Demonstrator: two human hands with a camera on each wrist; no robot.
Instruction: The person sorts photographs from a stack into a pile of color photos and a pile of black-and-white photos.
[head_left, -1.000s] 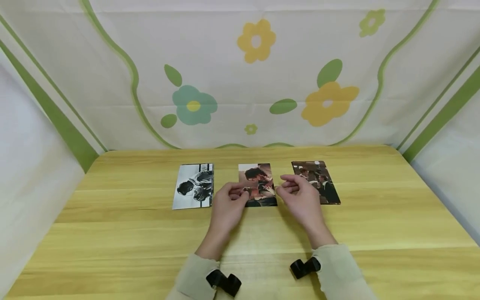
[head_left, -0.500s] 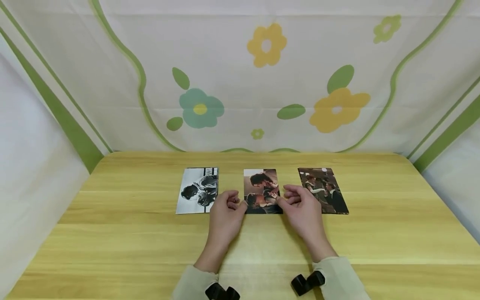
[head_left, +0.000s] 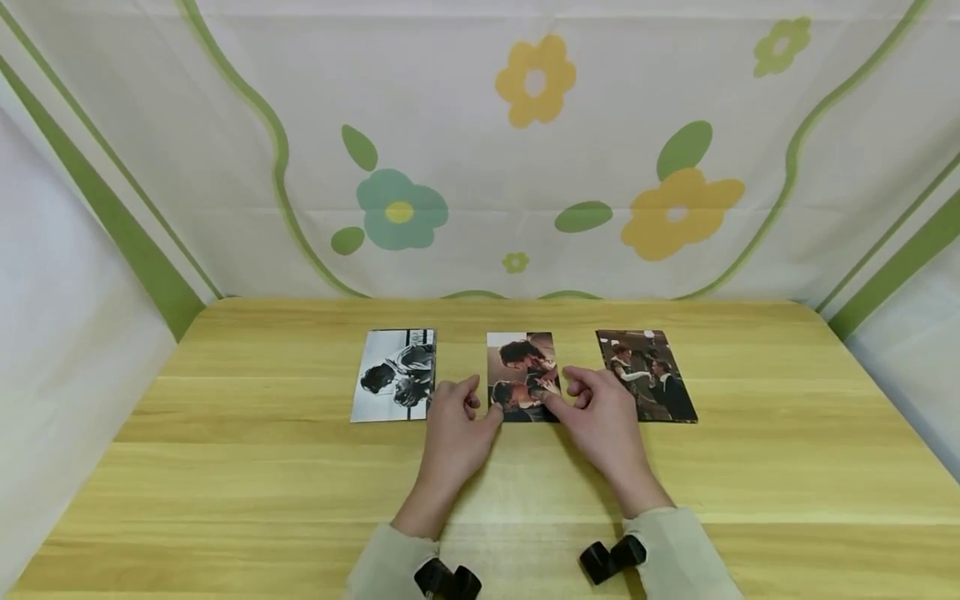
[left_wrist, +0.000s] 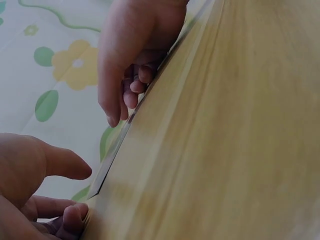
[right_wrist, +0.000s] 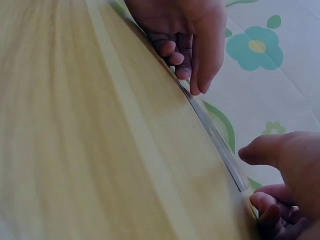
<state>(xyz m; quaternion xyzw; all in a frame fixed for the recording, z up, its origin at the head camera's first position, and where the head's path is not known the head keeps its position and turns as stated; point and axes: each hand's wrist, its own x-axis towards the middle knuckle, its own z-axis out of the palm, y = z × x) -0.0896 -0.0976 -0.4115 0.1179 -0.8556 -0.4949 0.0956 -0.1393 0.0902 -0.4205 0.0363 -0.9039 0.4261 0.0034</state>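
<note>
A photo print (head_left: 522, 371) in warm brown tones, showing two people, lies flat in the middle of the table. My left hand (head_left: 459, 427) is at its lower left edge, thumb tip overlapping the corner in the head view. At the opposite edge, my right hand (head_left: 603, 429) has its thumb over the lower right part of the print. In the left wrist view, the left thumb (left_wrist: 70, 164) stands apart from the bent fingers, with nothing pinched between. The right wrist view shows the same gap under the right thumb (right_wrist: 260, 151), its fingers bent low by the table surface.
Left of the middle print lies a stack of black-and-white photos (head_left: 390, 375); on the right is a darker stack of photos (head_left: 656, 375). All rest on the wooden table (head_left: 247, 467). A flower-printed cloth (head_left: 465, 100) hangs behind the table's back edge.
The left hand has drawn slightly right, its thumb now overlapping the print's corner. The right thumb has slid further left over the print. The head view has also shifted.
</note>
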